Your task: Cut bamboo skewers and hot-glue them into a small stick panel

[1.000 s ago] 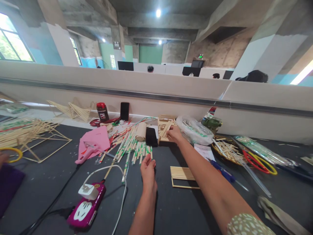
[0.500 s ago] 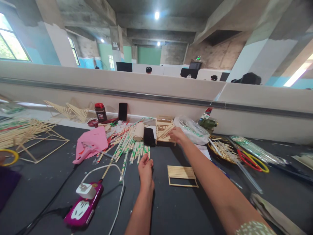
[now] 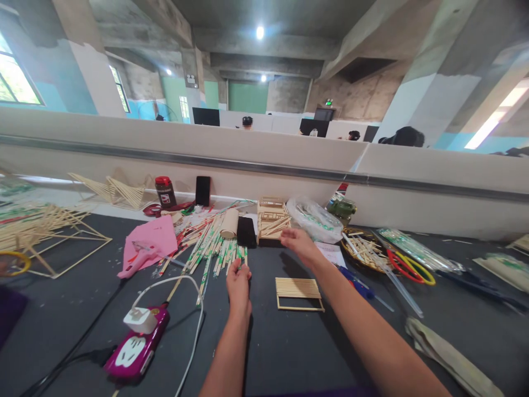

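Right hand [image 3: 298,244] loosely spread, nothing visible in its fingers, I reach beside the pale wooden stick-built box [image 3: 266,239] at centre frame, whose walls seem to keep slim wooden sticks [image 3: 276,225] gathered. Lower, left of centre, my left hand [image 3: 238,286] curls; I cannot tell whether it pinches anything. Between my forearms, a pale slatted wooden panel [image 3: 297,288] lies flat, probably for easy reach.

The flat worktop [image 3: 289,344] is almost black. A flat, pale yellow panel of wooden sticks [image 3: 297,287] has straight stripes. The small wooden stick box [image 3: 260,224] is light tan. A thin pink paper sheet [image 3: 165,229] lies under a pink plastic glue gun [image 3: 138,260]. The round brown jar [image 3: 166,191] has a red lid.
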